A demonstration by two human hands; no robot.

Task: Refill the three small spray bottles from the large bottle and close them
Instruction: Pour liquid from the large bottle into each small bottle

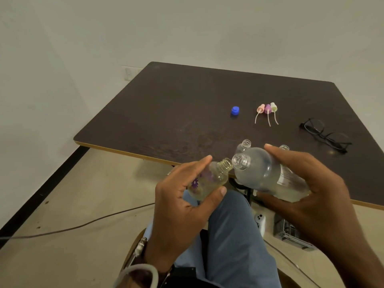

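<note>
L hand [182, 196] gripping small bottle [209, 177], R hand [311, 183] wrapped round tilted large bottle [268, 173], mouths prob touching.

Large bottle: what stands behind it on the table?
Behind the large bottle, two uncapped small bottles show only threaded necks; their bodies are covered by it and the right hand.

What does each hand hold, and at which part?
Left hand: small bottle, gripped around its body. Right hand: large bottle, gripped around its lower body.
</note>
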